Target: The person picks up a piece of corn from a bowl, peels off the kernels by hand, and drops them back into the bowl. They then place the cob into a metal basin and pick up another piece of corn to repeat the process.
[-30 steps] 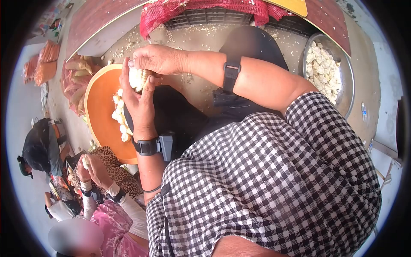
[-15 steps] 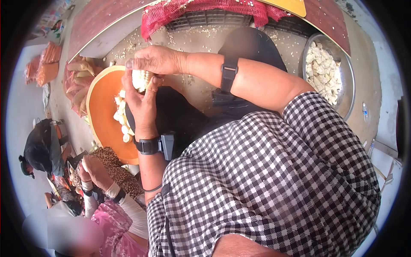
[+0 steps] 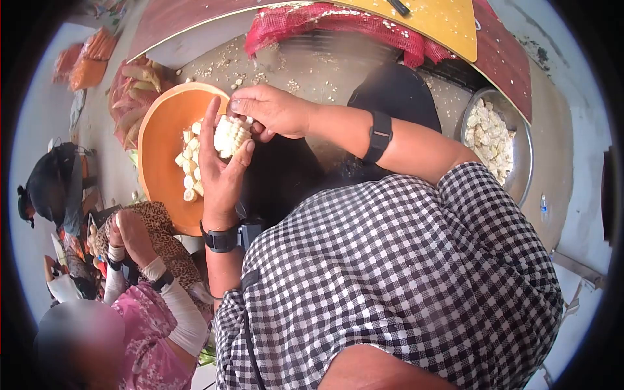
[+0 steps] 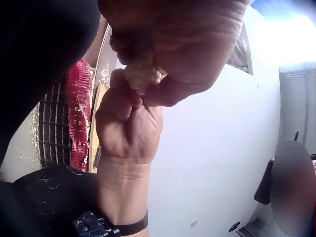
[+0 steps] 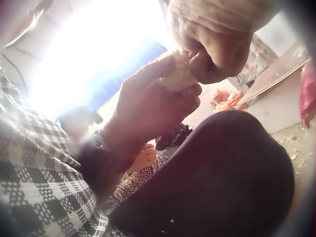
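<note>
A short piece of white corn on the cob (image 3: pixel 231 136) is held up near the rim of an orange basin (image 3: pixel 156 117). My left hand (image 3: pixel 220 174) grips it from below, with the thumb along its near side and the fingers behind. My right hand (image 3: pixel 278 112) has curled fingers and a thumb pinching at the cob's upper end. In the left wrist view, pale kernels (image 4: pixel 142 76) show between the two hands. Seen from the right wrist, the cob (image 5: pixel 177 74) spans from one hand to the other. Several pale cob pieces (image 3: pixel 188 162) lie in the basin.
At right, a metal bowl (image 3: pixel 525 153) holds many pale pieces. A red mesh bag (image 3: pixel 292 25) hangs at the table edge beside a yellow board (image 3: pixel 448 26). Unshelled corn (image 3: pixel 140 81) lies behind the basin. Another person (image 3: pixel 143 318) sits at left. Kernels litter the floor.
The head view has shifted, bringing more of the yellow board into sight. Both hands stay on the corn; the right hand has moved slightly along its top, and more kernel rows show.
</note>
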{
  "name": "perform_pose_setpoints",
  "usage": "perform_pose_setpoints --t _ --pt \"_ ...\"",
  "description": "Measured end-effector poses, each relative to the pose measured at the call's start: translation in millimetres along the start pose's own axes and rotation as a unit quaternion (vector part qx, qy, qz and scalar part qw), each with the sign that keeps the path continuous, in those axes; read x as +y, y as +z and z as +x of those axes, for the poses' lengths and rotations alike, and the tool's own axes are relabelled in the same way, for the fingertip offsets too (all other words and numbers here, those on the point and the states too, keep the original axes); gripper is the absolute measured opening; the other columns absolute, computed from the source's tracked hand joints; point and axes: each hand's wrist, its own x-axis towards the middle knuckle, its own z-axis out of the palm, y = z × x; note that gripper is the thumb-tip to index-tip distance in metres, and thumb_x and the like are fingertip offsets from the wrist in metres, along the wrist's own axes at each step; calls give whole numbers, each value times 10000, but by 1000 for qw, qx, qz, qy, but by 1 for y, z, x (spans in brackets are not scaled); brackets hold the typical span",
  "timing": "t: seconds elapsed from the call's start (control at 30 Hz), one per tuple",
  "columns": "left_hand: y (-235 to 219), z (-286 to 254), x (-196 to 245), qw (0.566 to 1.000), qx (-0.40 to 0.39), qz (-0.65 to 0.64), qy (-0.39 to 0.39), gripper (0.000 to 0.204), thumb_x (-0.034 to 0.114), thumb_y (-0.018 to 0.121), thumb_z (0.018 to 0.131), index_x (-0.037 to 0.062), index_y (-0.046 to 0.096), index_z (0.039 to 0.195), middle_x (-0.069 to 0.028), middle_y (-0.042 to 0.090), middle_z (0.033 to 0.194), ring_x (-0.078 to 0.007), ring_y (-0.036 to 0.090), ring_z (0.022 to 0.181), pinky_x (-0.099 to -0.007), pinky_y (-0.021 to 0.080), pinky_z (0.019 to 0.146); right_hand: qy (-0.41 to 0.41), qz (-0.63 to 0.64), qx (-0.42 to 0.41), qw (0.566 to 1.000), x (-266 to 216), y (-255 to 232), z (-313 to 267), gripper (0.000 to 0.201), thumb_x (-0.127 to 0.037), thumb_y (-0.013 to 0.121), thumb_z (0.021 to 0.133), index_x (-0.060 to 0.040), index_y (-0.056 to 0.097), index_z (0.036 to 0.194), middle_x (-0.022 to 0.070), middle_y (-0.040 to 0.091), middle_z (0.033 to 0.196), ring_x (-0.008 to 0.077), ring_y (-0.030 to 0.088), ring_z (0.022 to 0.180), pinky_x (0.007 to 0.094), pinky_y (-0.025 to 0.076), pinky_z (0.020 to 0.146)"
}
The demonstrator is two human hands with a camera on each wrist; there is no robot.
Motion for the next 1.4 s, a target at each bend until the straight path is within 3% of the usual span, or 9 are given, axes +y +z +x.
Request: perform_pose_setpoints --t 0.23,0.37,0.6,0.73,0.83,1.07,1.2,1.23,1.4 --pt "-49 -45 -30 968 32 -243 -53 704 269 648 797 12 339 1376 -92 550 1087 -152 546 912 -257 447 749 155 209 -33 965 6 24 -1 129 -119 496 928 7 510 903 60 492 800 41 405 572 140 311 407" --pt "-73 -81 -52 916 60 -386 -91 628 287 551 864 4 325 1377 -130 540 1109 -180 520 876 -271 440 767 100 150 -66 981 11 36 23 149 -141 527 916 4 541 949 86 539 872 134 515 753 257 446 640" --pt "-80 -122 -62 850 98 -506 -105 664 266 544 834 -21 296 1379 -171 495 1184 -237 496 947 -311 428 848 21 -82 -68 994 32 73 75 582 -314 607 876 24 388 1296 117 452 1224 188 466 1095 352 412 908" --pt "-78 -130 -67 868 112 -471 -108 659 226 556 831 -23 289 1379 -176 471 1224 -263 499 1014 -323 422 892 -97 -410 -136 897 57 88 111 709 -426 516 901 10 257 1397 185 251 1455 274 284 1336 390 311 1037" --pt "-72 -130 -64 895 124 -416 -100 661 197 560 835 -10 269 1391 -182 461 1244 -270 508 1050 -314 429 885 -198 -535 -172 803 82 86 120 662 -441 469 916 -5 299 1384 208 302 1428 313 315 1320 393 288 1061" --pt "-76 -137 -73 905 159 -384 -92 659 233 537 858 49 234 1415 -177 512 1166 -222 585 857 -289 447 681 27 -361 -134 922 79 83 92 387 -302 512 906 -3 559 1147 130 634 1021 210 610 970 338 463 876" --pt "-79 -138 -80 872 154 -453 -106 575 275 493 878 35 302 1364 -167 529 1134 -202 558 774 -283 436 648 -82 -437 -186 876 89 77 64 269 -202 540 880 -13 593 1065 84 641 927 131 617 823 262 503 726" --pt "-80 -139 -83 871 161 -452 -107 555 279 489 882 28 318 1346 -165 531 1133 -201 554 766 -281 433 639 32 -371 -186 909 74 86 49 240 -180 560 853 -18 609 1022 67 636 887 130 605 823 268 495 745" --pt "-84 -142 -96 865 173 -462 -95 454 282 464 920 -14 397 1258 -161 549 1139 -180 520 734 -265 421 618 -30 -420 -220 880 81 80 42 262 -208 582 829 -42 599 1031 59 625 833 125 610 785 274 492 701"
